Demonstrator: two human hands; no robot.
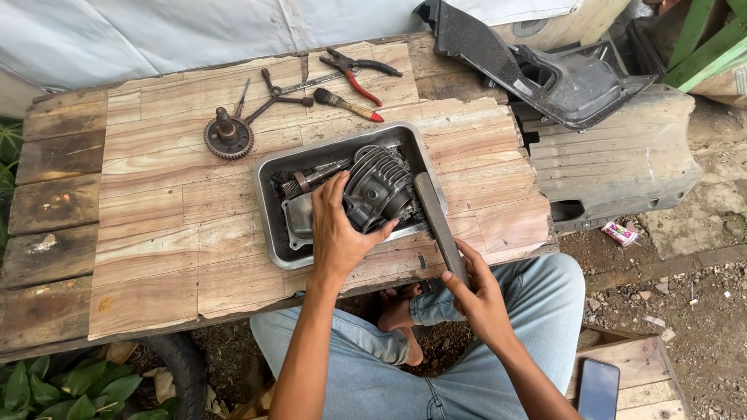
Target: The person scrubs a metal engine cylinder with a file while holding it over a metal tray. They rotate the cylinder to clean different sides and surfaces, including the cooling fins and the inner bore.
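In the metal tray (268, 180) on the worn wooden table (156, 225), the left hand (338, 233) closes its grip on a finned engine cylinder (377, 185) beside a geared shaft (307, 183), while the right hand (476, 292) grips a flat grey bar (436, 214) laid over the tray's rim, outdoors above bare dirt ground (685, 311).

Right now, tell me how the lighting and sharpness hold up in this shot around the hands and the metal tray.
Head view: soft, even daylight with no hard shadows; the left hand on the finned engine cylinder and the right hand holding the flat metal bar are sharp. Faint glare on the metal tray rim. Wide-lens bending shows along the wooden table edges.
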